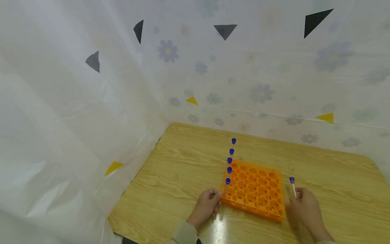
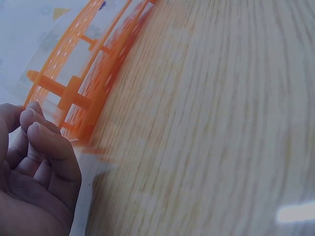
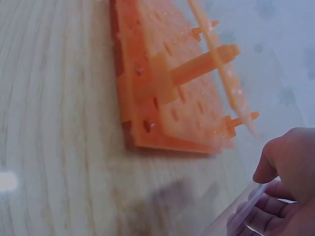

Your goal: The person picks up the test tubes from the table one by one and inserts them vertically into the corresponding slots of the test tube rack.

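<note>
An orange test tube rack [image 1: 253, 210] with rows of round holes stands on the wooden table. Along its left side is a line of several clear tubes with blue caps [image 1: 229, 170]. My left hand [image 1: 205, 205] is at the rack's near left corner. In the left wrist view, its thumb and curled fingers [image 2: 47, 135] pinch the edge of the upper plate. To the right of the rack, my right hand [image 1: 307, 208] holds a clear, blue-capped test tube [image 1: 294, 187], tilted with the cap up. The right wrist view shows the tube's clear body [image 3: 238, 211] inside the curled fingers.
The wood-grain table [image 1: 170, 169] extends around the rack on all sides. Behind it hangs a pale flowered sheet [image 1: 262, 67] with black and yellow triangles, and a white plastic sheet [image 1: 61, 118] hangs along the left edge.
</note>
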Tool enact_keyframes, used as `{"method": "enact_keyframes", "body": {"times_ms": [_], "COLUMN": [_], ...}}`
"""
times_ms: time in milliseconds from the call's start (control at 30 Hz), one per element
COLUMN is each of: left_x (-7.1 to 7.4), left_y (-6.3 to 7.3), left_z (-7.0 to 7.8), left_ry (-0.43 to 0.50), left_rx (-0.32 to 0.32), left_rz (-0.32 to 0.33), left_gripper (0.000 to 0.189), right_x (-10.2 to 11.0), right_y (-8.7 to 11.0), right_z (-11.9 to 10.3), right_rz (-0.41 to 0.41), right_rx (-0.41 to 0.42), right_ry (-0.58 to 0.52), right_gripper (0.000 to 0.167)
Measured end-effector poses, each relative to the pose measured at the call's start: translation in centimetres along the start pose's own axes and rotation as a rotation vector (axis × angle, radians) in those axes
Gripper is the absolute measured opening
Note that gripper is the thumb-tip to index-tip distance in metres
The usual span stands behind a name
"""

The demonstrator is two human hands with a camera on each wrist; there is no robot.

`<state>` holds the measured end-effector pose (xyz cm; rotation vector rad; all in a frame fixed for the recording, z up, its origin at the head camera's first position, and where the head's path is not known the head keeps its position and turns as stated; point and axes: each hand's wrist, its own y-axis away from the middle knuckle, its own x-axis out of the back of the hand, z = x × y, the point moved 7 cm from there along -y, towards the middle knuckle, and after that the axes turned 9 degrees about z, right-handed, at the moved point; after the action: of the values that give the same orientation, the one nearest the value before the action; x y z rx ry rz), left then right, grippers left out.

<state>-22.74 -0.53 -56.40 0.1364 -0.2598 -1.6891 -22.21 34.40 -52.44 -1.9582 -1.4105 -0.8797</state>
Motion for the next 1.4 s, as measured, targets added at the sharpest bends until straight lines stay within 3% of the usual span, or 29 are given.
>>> {"method": "enact_keyframes", "body": {"times_ms": [233, 533, 900, 1400], "left_x": [0.2, 0.3, 0.2, 0.0], "left_y": [0.0, 0.1, 0.1, 0.0], "left_z": [-0.2, -0.3, -0.2, 0.0], "left_ry": [0.006, 0.008, 0.000, 0.003], "left_rx": [0.011, 0.018, 0.008, -0.002], "left_rz": [0.007, 0.012, 0.015, 0.012], "left_gripper": [0.030, 0.031, 0.030, 0.031], "right_x": [1.7, 3.5, 4.4, 1.0], "right_y": [0.7, 1.9, 3.8, 5.8], "right_z": [-3.1, -7.7, -12.0, -15.4], "right_rz": [0.176, 0.266, 0.270, 0.188], "right_rx": [0.100, 0.205, 0.316, 0.424], "right_ry": [-0.050, -0.206, -0.349, -0.520], "right_gripper": [0.037, 0.036, 0.034, 0.034]}}
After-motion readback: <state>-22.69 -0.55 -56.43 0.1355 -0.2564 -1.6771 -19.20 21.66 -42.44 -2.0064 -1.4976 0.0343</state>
